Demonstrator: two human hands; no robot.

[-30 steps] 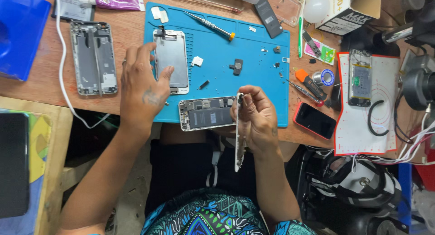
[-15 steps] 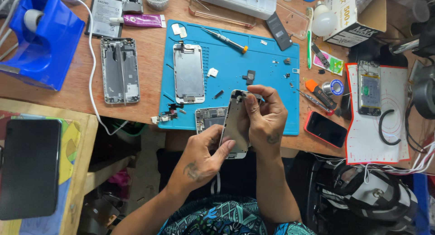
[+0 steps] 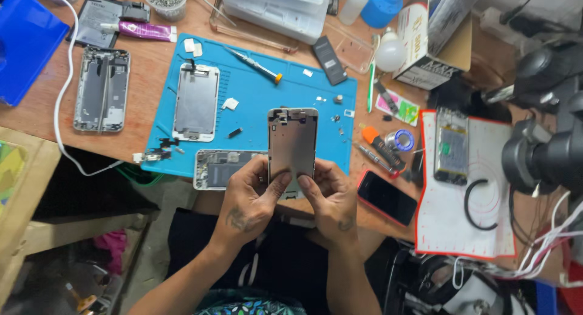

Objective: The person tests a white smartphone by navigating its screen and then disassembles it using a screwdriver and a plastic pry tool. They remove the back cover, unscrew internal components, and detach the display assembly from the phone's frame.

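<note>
L hand [image 3: 250,199] and R hand [image 3: 328,196] both held the phone screen panel [image 3: 293,146] upright at frame center, metal back plate facing cam. Both pinched its lower edge, thumbs pressed on the plate near the bottom, fingers wrapped behind; hands close, nearly touching.

Panel hovered over the near edge of the blue repair mat [image 3: 255,102]. Open phone body [image 3: 220,168] w/ battery and board lay at 9 o'clock of the hands, partly under the L hand. Second silver plate [image 3: 195,102] sat on the mat at 10 o'clock, screwdriver [image 3: 255,61] at 11 o'clock. Empty silver housing [image 3: 101,89] lay off the mat, far 9–10 o'clock. Red-edged phone [image 3: 387,197] lay at 3 o'clock of the R hand, just beside it.

Step, by my read: inspecting or working the bottom end of the detached panel, probably around the home button area; can't tell what the thumbs were actually pressing. Next move would call for a steady two-thumb grip and care w/ any flex cables, avoiding bending the panel.

Vs 0.5 s earlier: panel had swung from tilted to near vertical and facing cam squarely; L hand moved up onto the lower edge alongside the R. View shifted too.
</note>
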